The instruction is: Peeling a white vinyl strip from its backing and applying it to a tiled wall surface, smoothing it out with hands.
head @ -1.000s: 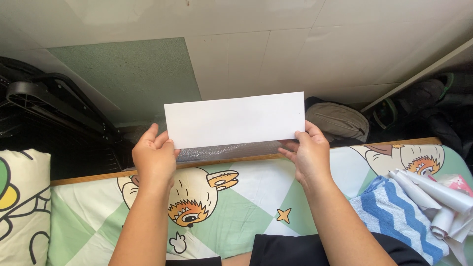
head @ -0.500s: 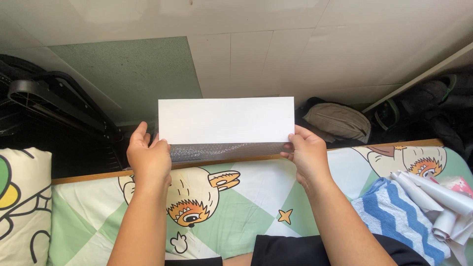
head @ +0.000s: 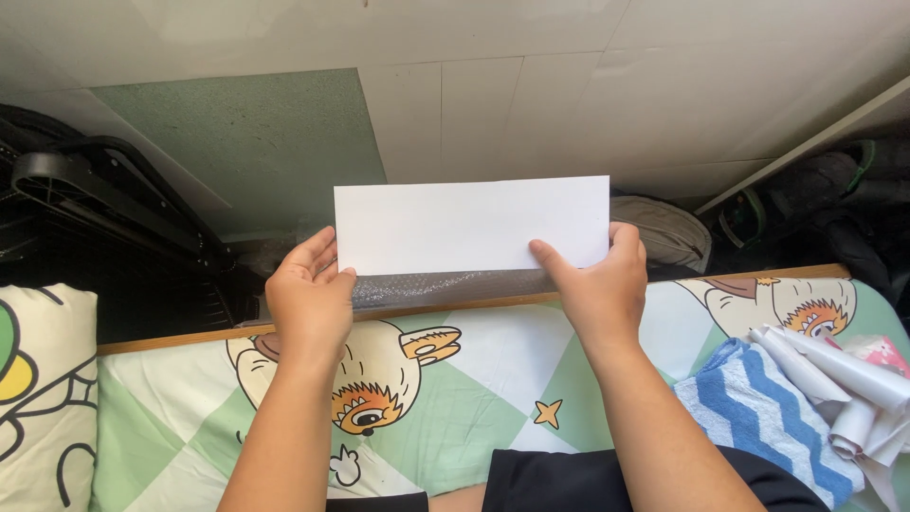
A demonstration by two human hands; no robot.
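Currently gripping folded white paper sheet [head: 471,225]: left hand [head: 308,299] pinching lower left corner, right hand [head: 597,284] lower right. Held level above wooden bed edge [head: 758,275], over cartoon-print bedsheet [head: 474,389].

From my remote view, the white paper [head: 471,225] hides my fingers behind it, so only my left hand [head: 308,296] and right hand [head: 597,284] thumbs show, and it covers the upper part of the bubble wrap [head: 445,286]. At three o'clock the paper rolls [head: 839,379] and striped towel [head: 758,417] run off the edge. At nine o'clock the pillow [head: 43,398] is cut off, and the dark frame [head: 95,199] above it is too shadowed to identify.
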